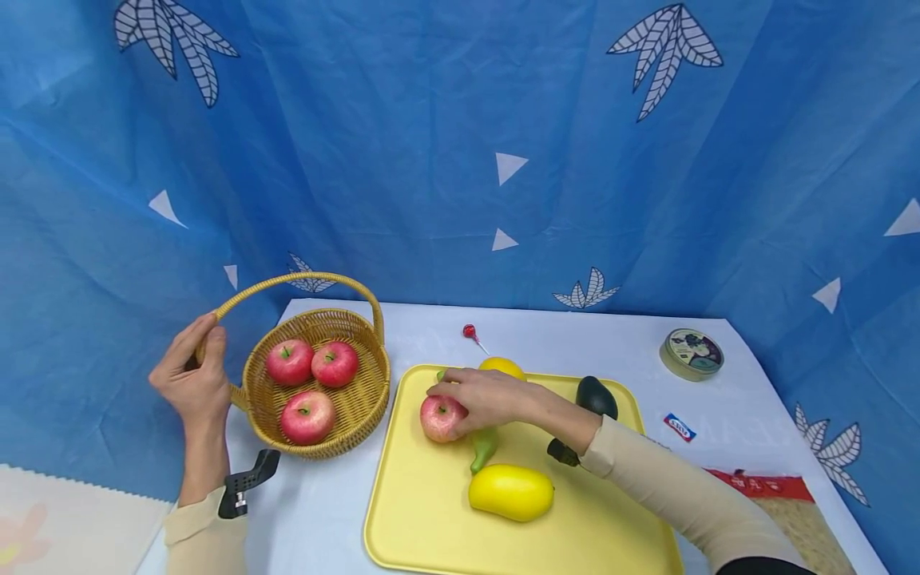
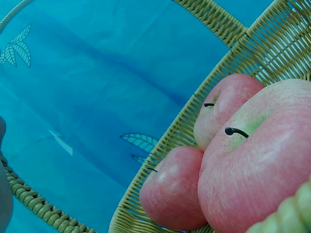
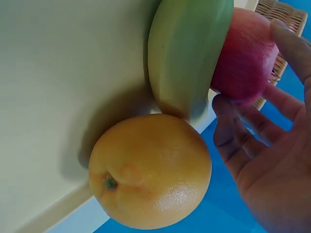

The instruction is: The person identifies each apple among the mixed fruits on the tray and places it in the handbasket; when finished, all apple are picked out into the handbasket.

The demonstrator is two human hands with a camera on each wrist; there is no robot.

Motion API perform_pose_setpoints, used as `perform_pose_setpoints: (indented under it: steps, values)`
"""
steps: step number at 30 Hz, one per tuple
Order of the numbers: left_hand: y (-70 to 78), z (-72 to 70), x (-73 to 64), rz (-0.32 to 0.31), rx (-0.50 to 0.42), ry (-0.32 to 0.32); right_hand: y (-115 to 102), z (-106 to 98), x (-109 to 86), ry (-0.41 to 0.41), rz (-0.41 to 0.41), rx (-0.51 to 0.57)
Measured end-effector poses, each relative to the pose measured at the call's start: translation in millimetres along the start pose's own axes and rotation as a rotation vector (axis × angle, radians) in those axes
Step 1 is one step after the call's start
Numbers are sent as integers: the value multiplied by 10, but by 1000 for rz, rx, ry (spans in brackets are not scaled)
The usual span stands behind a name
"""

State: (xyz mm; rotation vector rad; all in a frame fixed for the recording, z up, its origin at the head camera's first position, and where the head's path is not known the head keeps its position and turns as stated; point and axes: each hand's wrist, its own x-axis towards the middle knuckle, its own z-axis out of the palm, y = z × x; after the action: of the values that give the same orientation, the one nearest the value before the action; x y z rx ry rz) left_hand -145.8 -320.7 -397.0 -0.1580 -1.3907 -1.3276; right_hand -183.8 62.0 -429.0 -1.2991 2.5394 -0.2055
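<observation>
My left hand (image 1: 194,371) grips the arched handle (image 1: 316,278) of a wicker basket (image 1: 374,399), which leans a little. Inside lie three red apples (image 1: 307,417), with stems showing close up in the left wrist view. Over the yellow tray (image 1: 402,527), my right hand (image 1: 489,397) holds another red apple (image 1: 440,418) at the tray's left side. Thumb and fingers lie around that apple (image 3: 247,58) in the right wrist view. Beside it is a long green fruit (image 3: 189,53), partly under the hand in the head view, and a round orange fruit (image 3: 150,170).
A yellow mango-like fruit (image 1: 512,493) and a dark green avocado-like fruit (image 1: 596,397) are on the tray. Behind it lies a red lollipop (image 1: 470,331). To the right are a round tin (image 1: 691,354), a small blue-and-red packet (image 1: 679,427) and a red-topped bag (image 1: 791,511).
</observation>
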Motion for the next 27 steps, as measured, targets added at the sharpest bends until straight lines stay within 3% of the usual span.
perform_pose_setpoints:
  steps: [27]
  values:
    - [-15, -22, 6, -10, 27, -12, -1, 78, 45, -14, 15, -20]
